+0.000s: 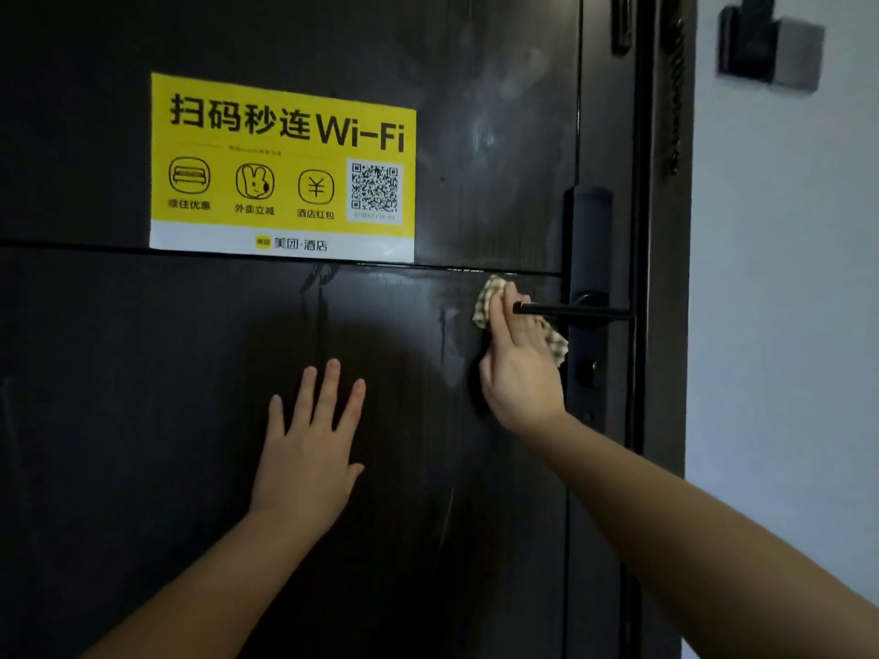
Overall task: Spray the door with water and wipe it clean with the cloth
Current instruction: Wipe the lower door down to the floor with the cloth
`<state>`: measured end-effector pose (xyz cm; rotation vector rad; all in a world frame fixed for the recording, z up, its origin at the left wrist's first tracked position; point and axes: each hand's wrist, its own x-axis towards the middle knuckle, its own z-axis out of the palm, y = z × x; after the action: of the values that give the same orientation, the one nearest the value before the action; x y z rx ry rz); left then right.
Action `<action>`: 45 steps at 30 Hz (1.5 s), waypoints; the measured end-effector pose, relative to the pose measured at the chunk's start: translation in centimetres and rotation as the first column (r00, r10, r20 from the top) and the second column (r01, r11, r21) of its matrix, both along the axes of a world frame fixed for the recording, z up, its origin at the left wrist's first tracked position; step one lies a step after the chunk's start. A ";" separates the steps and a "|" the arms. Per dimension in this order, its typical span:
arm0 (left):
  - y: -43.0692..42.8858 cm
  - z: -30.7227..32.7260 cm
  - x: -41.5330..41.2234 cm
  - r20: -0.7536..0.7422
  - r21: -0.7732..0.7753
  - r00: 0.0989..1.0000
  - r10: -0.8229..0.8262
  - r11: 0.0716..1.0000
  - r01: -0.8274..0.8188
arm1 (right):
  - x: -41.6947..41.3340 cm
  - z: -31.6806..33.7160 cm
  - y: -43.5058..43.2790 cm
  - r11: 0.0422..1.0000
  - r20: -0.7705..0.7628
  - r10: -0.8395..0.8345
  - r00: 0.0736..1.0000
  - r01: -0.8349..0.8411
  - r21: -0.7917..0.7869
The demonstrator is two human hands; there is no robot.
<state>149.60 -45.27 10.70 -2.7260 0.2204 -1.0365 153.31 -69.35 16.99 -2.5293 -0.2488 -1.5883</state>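
Against the dark, streaky wooden door (190, 420), the left hand (309, 449) lay flat with fingers spread, seemingly bracing it, while the right hand (516, 368) pressed a checked beige cloth (490, 294) under the black lever handle (566, 310).

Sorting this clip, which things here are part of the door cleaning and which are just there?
Part of the job: door; checked cloth; right hand pressing the cloth; left hand flat on the door.
Just there: Wi-Fi sticker; door handle; wall fixture.
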 end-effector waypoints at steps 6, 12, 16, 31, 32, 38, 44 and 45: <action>0.3 1.6 -2.0 -0.168 0.016 0.985 0.025 1.000 -0.022 | -1.7 -1.1 0.7 0.961 -0.147 0.044 0.988 -0.082 -0.266; 0.2 4.5 -2.9 -0.410 -0.007 0.911 0.043 0.999 -0.051 | -2.5 -0.7 0.4 1.000 -0.174 0.007 0.985 -0.010 -0.014; 0.4 5.3 -4.0 -0.464 -0.293 0.861 -0.210 0.953 0.075 | -4.4 -1.9 0.9 0.955 -0.120 0.180 0.976 -0.145 0.258; -7.3 1.7 -12.7 0.325 -0.895 0.788 -0.523 0.101 0.435 | -17.4 -6.2 3.6 0.360 -0.003 0.854 0.520 -0.588 0.724; -7.3 2.1 -11.6 0.307 -0.884 0.826 -0.472 0.180 0.431 | -16.4 -6.0 2.6 0.462 -0.092 0.833 0.546 -0.594 0.659; -9.0 6.5 -3.7 0.450 -0.507 0.808 -0.381 0.636 0.582 | -6.7 -3.3 -5.1 0.935 -0.090 0.026 0.996 -0.056 -0.351; -12.5 9.7 3.6 0.529 -0.092 0.752 -0.392 0.855 0.510 | -0.2 -1.6 -9.2 0.882 0.061 -0.198 0.978 0.205 -0.424; -12.9 9.3 4.7 0.533 -0.028 0.748 -0.395 0.875 0.483 | 0.3 -1.8 -9.6 0.874 0.091 -0.179 0.980 0.201 -0.442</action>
<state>154.28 -58.16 20.03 -2.4502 0.7418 -1.9513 153.62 -78.99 15.15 -2.9410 -0.4310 -1.8469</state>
